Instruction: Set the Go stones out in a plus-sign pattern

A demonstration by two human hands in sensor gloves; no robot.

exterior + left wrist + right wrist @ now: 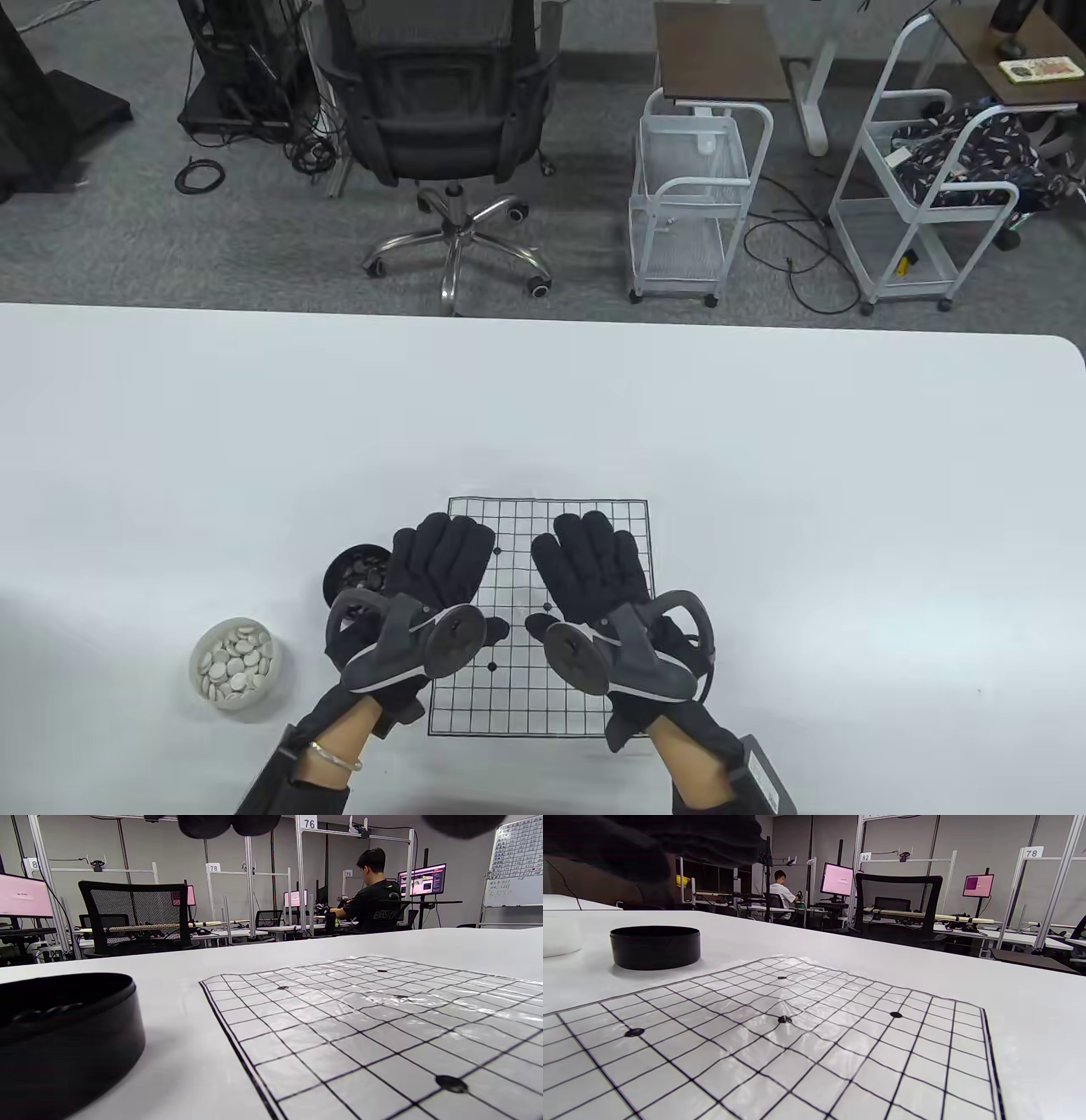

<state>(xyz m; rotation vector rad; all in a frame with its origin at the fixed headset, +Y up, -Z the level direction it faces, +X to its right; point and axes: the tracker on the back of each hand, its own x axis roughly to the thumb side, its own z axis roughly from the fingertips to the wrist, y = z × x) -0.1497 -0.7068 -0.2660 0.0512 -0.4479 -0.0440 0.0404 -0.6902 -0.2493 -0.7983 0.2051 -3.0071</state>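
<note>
A paper Go grid [517,705] lies on the white table, with no stones on it; it also shows in the left wrist view [382,1027] and the right wrist view [797,1035]. My left hand [441,556] lies flat, fingers spread, over the grid's left part. My right hand [590,564] lies flat over its right part. Both hold nothing. A black bowl of black stones [355,573] stands just left of my left hand, seen too in the left wrist view [63,1035] and the right wrist view [655,946]. A white bowl of white stones [236,663] stands further left.
The white table [764,441] stretches wide beyond the grid. An office chair [441,127] and white carts [687,195] stand on the floor past the table's far edge.
</note>
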